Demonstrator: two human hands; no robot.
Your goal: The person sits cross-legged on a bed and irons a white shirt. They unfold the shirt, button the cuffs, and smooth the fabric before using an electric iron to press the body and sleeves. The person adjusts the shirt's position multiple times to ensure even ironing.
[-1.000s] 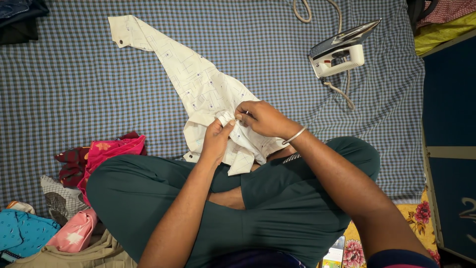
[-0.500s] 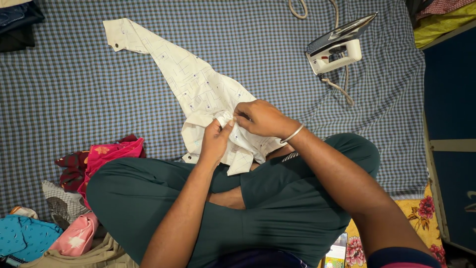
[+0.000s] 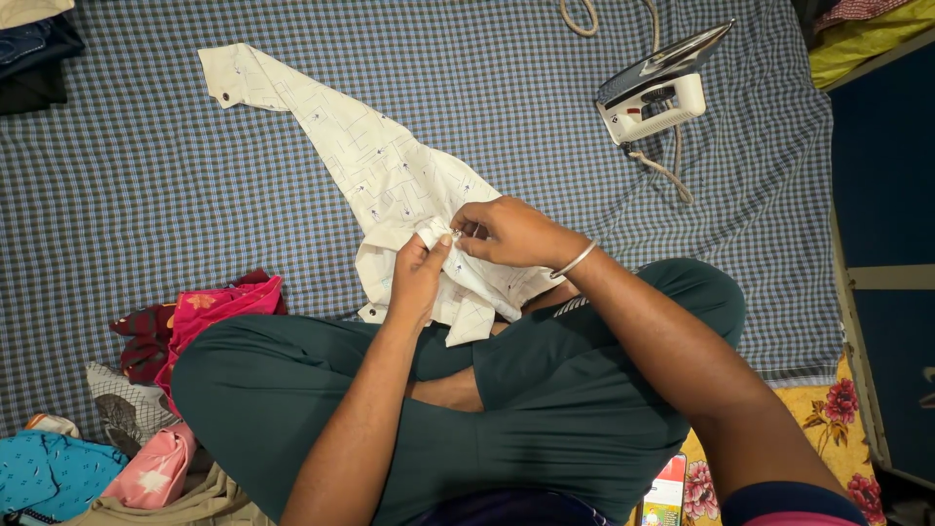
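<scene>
below-left of the iron [image 3: 651, 95], both hands, left hand [image 3: 417, 278] and right hand [image 3: 511, 234], stay pinched shut on the cream shirt [image 3: 390, 180], barely shifted, fiddling continues.

The person wears loose dark teal-green trousers [image 3: 545, 409] of plain, smooth cloth that wrinkles softly at the knees. Both forearms are bare. A thin silver bangle [image 3: 573, 261] circles the wrist of the right hand [image 3: 511, 232], and the left hand [image 3: 417, 276] carries nothing. A dark navy sleeve edge [image 3: 779, 502] with a pink trim shows at the upper right arm.
</scene>
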